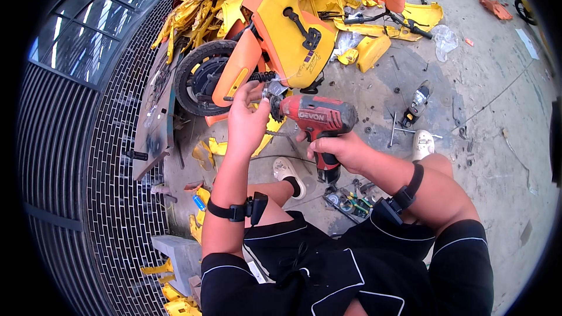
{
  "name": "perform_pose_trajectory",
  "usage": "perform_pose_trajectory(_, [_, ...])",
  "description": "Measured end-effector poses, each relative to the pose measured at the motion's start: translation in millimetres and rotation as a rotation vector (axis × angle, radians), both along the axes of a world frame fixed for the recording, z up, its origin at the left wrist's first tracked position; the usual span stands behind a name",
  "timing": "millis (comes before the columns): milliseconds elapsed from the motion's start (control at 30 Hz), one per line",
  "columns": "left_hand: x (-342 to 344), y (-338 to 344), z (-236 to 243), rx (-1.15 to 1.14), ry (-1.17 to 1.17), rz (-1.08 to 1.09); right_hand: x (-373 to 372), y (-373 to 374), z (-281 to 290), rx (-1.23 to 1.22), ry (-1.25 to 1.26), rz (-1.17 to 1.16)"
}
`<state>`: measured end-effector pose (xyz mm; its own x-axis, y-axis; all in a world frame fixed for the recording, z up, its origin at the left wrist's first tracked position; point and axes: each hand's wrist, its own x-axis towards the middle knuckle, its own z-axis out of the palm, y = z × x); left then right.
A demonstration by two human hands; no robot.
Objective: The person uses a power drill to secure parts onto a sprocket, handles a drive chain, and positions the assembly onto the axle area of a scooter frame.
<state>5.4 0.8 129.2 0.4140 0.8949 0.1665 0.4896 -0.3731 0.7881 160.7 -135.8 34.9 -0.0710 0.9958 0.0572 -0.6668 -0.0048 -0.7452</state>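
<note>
The right hand (341, 149) grips a scuffed, red-and-black drill (321, 116), nose toward nine o'clock. There the left hand (248, 120) curls; whether it grips anything, I can't tell

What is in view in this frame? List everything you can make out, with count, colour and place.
Drill: 1, red and black, in the right hand
Scooter: 1, yellow and orange, ahead
Wheel: 1, black, at the scooter's left
Panels: many, mostly yellow, piled behind
Handlebar: 1, black, upper right
Plastic bag: 1, clear, upper right
Hand tools: several, mixed, between the legs
Small parts: many, mostly dark, on the floor
Wall: 1, dark brick, left
Window: 1, blue-grey, upper left
Shoes: 2, cream, on the feet
Armbands: 2, black, one per arm
Left hand: 1, bare, by the drill's nose
Right hand: 1, bare, on the drill's handle
</note>
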Motion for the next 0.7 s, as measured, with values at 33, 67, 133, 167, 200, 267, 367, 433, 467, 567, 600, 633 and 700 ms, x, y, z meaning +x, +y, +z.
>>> perform_pose_trajectory(33, [1,-1,0,0.019,0.016,-0.001,0,0,1,0.007,-0.002,-0.017])
perform_pose_trajectory(67, [2,-1,-2,0.038,0.032,-0.001,1,1,1,0.015,-0.003,-0.035])
perform_pose_trajectory(133, [2,-2,-6,0.145,0.089,0.027,0,2,0,0.019,-0.008,-0.054])
perform_pose_trajectory(167, [3,-4,-5,0.166,0.102,0.021,0,2,-1,0.021,-0.01,-0.063])
perform_pose_trajectory(200, [4,-7,-5,0.186,0.116,0.016,-1,1,1,0.019,0.0,-0.075])
perform_pose_trajectory(267, [5,-12,-5,0.219,0.119,0.016,-1,0,4,0.013,0.019,-0.098])
perform_pose_trajectory(367, [9,-15,-11,0.255,0.081,0.023,0,2,-2,0.004,0.005,-0.108])
perform_pose_trajectory(433, [9,-17,-14,0.281,0.064,0.036,0,3,-3,0.008,0.003,-0.102])
perform_pose_trajectory(467, [10,-18,-14,0.272,0.05,0.042,0,3,-4,0.01,0.001,-0.1])
perform_pose_trajectory(567, [13,-20,-13,0.256,0.013,0.06,-1,2,0,0.017,-0.009,-0.11])
perform_pose_trajectory(600, [14,-20,-13,0.256,-0.003,0.062,-1,2,0,0.032,-0.026,-0.106])
perform_pose_trajectory(633, [15,-20,-12,0.256,-0.019,0.064,0,2,-1,0.047,-0.043,-0.102])
perform_pose_trajectory(700, [18,-23,-9,0.316,0.017,0.082,1,3,-2,0.069,-0.058,-0.099])
